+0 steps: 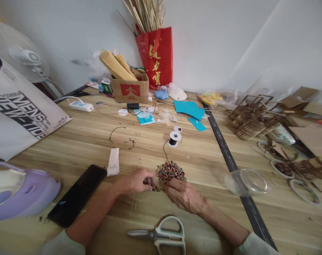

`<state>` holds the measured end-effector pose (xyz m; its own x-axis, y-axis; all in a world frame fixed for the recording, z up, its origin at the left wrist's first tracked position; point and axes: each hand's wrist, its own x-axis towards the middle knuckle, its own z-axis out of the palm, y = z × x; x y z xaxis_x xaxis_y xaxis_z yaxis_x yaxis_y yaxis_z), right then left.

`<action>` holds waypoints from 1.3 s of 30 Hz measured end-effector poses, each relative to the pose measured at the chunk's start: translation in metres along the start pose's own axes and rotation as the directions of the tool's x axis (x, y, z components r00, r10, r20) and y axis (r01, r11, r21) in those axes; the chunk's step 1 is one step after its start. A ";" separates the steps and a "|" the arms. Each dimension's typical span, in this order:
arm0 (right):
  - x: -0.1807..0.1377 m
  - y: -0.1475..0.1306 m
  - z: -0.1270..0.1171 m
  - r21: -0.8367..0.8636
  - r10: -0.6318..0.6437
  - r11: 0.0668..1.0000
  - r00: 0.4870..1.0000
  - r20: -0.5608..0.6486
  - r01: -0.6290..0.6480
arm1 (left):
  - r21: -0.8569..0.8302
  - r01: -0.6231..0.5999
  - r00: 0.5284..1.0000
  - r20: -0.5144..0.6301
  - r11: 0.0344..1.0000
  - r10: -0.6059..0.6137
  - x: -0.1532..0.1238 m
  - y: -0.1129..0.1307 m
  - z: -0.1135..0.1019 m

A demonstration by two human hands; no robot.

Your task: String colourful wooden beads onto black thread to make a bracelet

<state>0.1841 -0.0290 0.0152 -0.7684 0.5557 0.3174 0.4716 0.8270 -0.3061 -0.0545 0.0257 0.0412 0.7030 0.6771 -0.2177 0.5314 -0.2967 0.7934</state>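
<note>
A short string of colourful beads (157,189) stretches between my two hands, low over the wooden table. My left hand (137,180) pinches its left end with thumb and fingers. At the other end, my right hand (182,194) has its fingers closed on the string; the fingertips are partly hidden. Just beyond my right hand lies a heap of small multicoloured beads (170,170), touching or nearly touching the fingers. A black cord (165,150) runs from the heap to a white spool (174,139) of black cord. Scissors (163,233) with pale handles lie in front of me.
On the left are a black phone (77,196), a folded white paper (113,162) and a purple-and-white container (25,193). A clear plastic jar (247,182) lies on its side at right, near woven baskets (247,122). Blue sheets (188,109), a cardboard box (130,88) and a red bag (161,60) stand farther back.
</note>
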 end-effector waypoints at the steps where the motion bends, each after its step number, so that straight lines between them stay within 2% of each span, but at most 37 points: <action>1: -0.002 0.000 0.003 -0.006 -0.012 1.000 1.000 -0.013 0.012 | 0.029 -0.005 1.000 -0.006 1.000 0.005 0.000 -0.002 0.000; 7: -0.012 0.004 0.016 -0.079 -0.130 0.989 0.988 -0.084 0.123 | 0.124 -0.004 1.000 -0.008 0.992 0.005 0.002 -0.007 0.000; 10: -0.013 0.004 0.017 -0.115 -0.165 0.981 0.985 -0.043 0.159 | 0.107 0.022 0.999 0.032 0.994 -0.026 0.003 -0.005 -0.001; 13: -0.011 0.003 0.016 -0.120 -0.137 0.983 0.990 0.015 0.138 | 0.078 0.055 0.997 0.051 0.995 -0.059 0.003 -0.004 -0.001; 16: -0.008 0.003 0.015 -0.107 -0.077 0.991 0.997 0.021 0.079 | 0.057 0.069 0.997 0.027 0.996 -0.071 0.005 -0.006 0.001; 24: -0.007 0.008 0.015 -0.113 0.010 0.994 1.000 0.002 -0.010 | -0.053 -0.018 0.996 -0.088 0.998 0.014 0.011 -0.018 0.003; 31: -0.009 0.009 0.017 -0.147 0.012 0.989 0.999 -0.036 -0.017 | -0.068 -0.050 0.989 -0.143 0.996 0.040 0.012 -0.024 0.003; 39: -0.011 0.009 0.016 -0.189 -0.050 0.981 0.998 -0.035 0.042 | -0.002 -0.028 0.993 -0.112 1.000 0.028 0.009 -0.026 -0.002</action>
<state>0.1893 -0.0289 -0.0057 -0.7754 0.5165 0.3634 0.5117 0.8511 -0.1176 -0.0634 0.0408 0.0195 0.6601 0.7397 -0.1308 0.5106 -0.3141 0.8004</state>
